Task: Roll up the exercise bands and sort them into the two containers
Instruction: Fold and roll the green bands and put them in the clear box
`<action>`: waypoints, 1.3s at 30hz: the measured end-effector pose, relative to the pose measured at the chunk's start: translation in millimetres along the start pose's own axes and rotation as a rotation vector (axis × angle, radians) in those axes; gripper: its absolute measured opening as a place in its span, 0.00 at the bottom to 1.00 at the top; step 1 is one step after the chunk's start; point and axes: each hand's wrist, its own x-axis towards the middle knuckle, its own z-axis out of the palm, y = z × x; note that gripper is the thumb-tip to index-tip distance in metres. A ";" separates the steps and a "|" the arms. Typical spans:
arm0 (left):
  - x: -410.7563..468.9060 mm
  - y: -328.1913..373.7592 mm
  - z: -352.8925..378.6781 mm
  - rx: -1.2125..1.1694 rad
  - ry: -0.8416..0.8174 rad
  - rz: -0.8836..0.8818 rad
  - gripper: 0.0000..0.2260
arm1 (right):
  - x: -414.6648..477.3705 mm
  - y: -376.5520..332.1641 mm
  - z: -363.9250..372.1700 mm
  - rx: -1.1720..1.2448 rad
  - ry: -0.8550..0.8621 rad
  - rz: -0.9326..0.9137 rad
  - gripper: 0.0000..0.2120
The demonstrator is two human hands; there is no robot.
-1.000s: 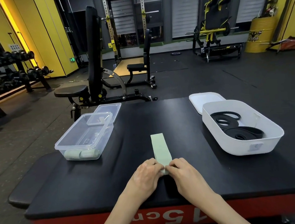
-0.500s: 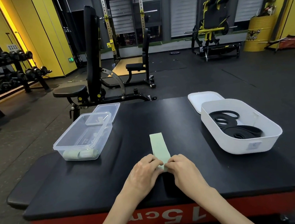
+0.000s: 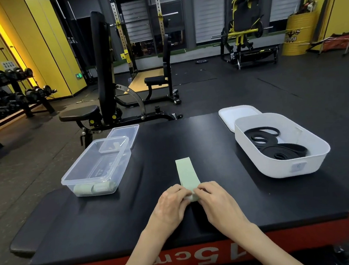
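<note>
A pale green band lies flat on the black padded top, its near end curled into a small roll. My left hand and my right hand pinch that roll from either side, fingertips nearly touching. To the left stands a clear plastic container holding two rolled green bands at its near end. On the right a white tub holds coiled black bands.
A clear lid leans behind the clear container and a white lid lies behind the tub. The padded box has a red front edge near me. Weight benches, a dumbbell rack and gym machines stand on the floor beyond.
The flat part of the green band has grown a little shorter as both hands roll its near end forward. Containers have not moved.
</note>
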 end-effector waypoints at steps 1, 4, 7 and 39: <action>0.5 -0.6 0.2 0.003 -0.004 -0.008 0.07 | 1.0 0.1 -0.4 -0.002 -0.003 -0.003 0.11; 0.4 -1.5 1.5 0.009 0.005 -0.022 0.07 | 3.8 -0.9 1.7 -0.013 -0.010 0.001 0.10; -0.2 -2.2 2.7 0.022 0.000 -0.041 0.08 | 8.1 0.6 4.2 -0.001 -0.008 0.036 0.11; -3.1 -4.1 -12.3 0.088 -0.191 -0.103 0.09 | 10.7 5.0 -6.2 -0.032 -0.272 0.010 0.14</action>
